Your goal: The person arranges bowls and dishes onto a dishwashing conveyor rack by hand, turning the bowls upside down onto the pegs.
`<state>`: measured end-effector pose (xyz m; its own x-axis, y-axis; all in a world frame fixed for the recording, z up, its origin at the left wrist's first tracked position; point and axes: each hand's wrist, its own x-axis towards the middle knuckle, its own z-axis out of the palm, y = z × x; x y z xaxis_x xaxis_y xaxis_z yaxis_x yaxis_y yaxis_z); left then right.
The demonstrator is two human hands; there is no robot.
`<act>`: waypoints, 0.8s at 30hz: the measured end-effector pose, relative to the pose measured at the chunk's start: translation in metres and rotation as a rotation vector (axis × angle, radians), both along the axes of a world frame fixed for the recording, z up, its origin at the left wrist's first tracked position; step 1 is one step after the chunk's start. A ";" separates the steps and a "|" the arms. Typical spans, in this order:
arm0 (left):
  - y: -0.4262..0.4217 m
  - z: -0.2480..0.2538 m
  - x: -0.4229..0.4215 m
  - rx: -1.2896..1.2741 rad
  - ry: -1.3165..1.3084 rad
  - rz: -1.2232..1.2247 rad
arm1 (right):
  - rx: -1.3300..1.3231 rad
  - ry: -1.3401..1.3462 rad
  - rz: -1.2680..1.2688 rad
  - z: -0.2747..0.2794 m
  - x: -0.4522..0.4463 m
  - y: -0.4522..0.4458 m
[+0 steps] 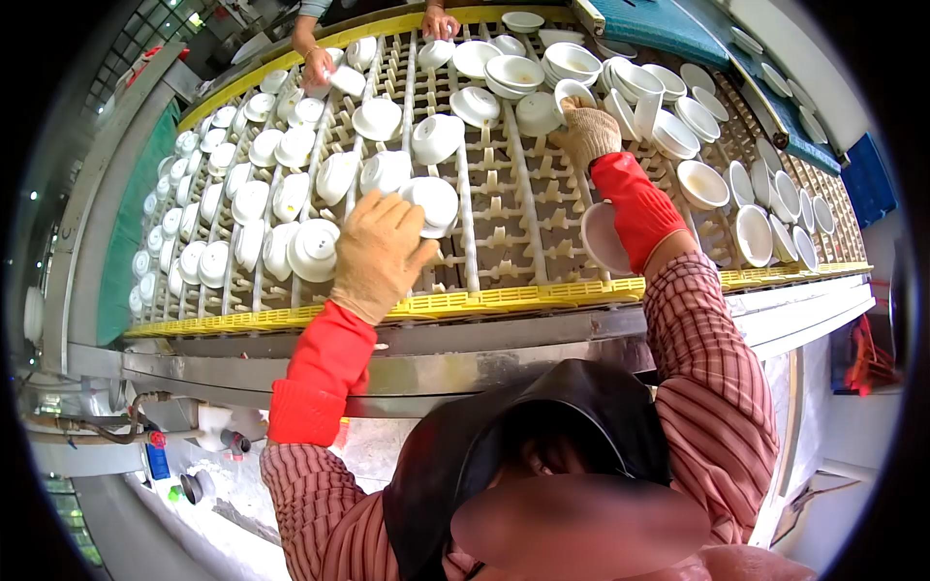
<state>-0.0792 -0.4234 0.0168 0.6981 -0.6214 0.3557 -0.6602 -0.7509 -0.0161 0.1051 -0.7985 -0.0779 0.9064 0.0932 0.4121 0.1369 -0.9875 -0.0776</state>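
Note:
My left hand (381, 254), in a tan glove with a red cuff, is at the middle of the pegged rack, its fingers on the near side of a white bowl (433, 203) that lies upside down. Farther right and higher, my right hand (588, 134), gloved the same way, has its fingers round a small white bowl (573, 95). Another upturned bowl (536, 114) sits just left of it. Below the right cuff a white bowl (605, 237) stands tilted, partly hidden by my sleeve.
The rack's yellow edge (484, 299) runs along the near side above a metal ledge. Many upturned bowls stand in rows at left; stacked bowls (572, 63) and tilted ones are at right. Across the rack, a co-worker's hands (318, 68) touch bowls. A teal belt (668, 34) lies at the back right.

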 end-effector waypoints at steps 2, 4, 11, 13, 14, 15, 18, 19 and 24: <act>-0.021 -0.001 0.000 -0.067 -0.039 -0.073 | 0.065 0.094 0.005 -0.003 0.014 -0.005; -0.050 -0.003 -0.005 -0.078 0.005 -0.118 | 0.262 0.357 -0.034 0.012 0.018 -0.002; -0.173 -0.022 -0.001 -0.085 0.006 -0.458 | 0.615 -0.008 0.523 0.033 -0.009 0.015; -0.197 -0.037 0.007 -0.046 -0.049 -0.529 | 0.732 0.017 0.552 0.025 -0.003 0.022; -0.206 -0.044 0.010 0.106 0.069 -0.520 | 0.771 0.030 0.532 0.021 0.000 0.023; -0.211 -0.043 0.013 0.256 0.183 -0.501 | 0.812 0.042 0.511 0.023 -0.001 0.026; -0.210 -0.063 0.027 0.294 0.169 -0.529 | 0.935 0.013 0.191 0.028 -0.002 0.015; -0.210 -0.063 0.022 0.246 0.180 -0.455 | 0.574 -0.198 0.120 0.033 0.000 0.001; -0.204 -0.049 0.018 -0.081 0.486 -0.279 | 0.193 -0.010 -0.114 0.003 0.028 -0.079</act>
<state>-0.0615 -0.6277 -0.0322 0.6069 -0.7898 0.0886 -0.7508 -0.5333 0.3897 0.1335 -0.8776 -0.0748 0.9024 -0.0913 0.4212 0.0266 -0.9636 -0.2659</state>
